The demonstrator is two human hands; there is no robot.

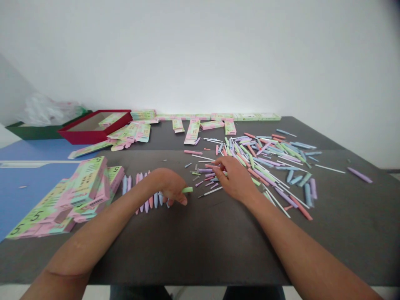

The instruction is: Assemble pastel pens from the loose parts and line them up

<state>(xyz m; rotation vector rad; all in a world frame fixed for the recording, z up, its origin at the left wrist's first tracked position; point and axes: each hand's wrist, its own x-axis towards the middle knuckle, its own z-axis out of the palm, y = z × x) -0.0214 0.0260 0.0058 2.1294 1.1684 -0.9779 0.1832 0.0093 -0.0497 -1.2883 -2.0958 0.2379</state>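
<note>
Holding a green pen part, left hand fingers clamped on it beside the pastel pen pile, right hand fingers together on a pink pen part at the pile's edge

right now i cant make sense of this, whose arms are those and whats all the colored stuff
This single picture comes from a camera worn on a person's head, looking forward and down, so the two bare arms are that person's own. The left hand seems to pinch a short green piece. The right hand reaches into a loose heap of pastel pen-like sticks, its fingertips among them; whether it holds one is hard to tell. A short row of pink and blue sticks lies by the left hand, beside stacked green-and-pink printed cartons. A red box sits at the back of the dark table.
</note>
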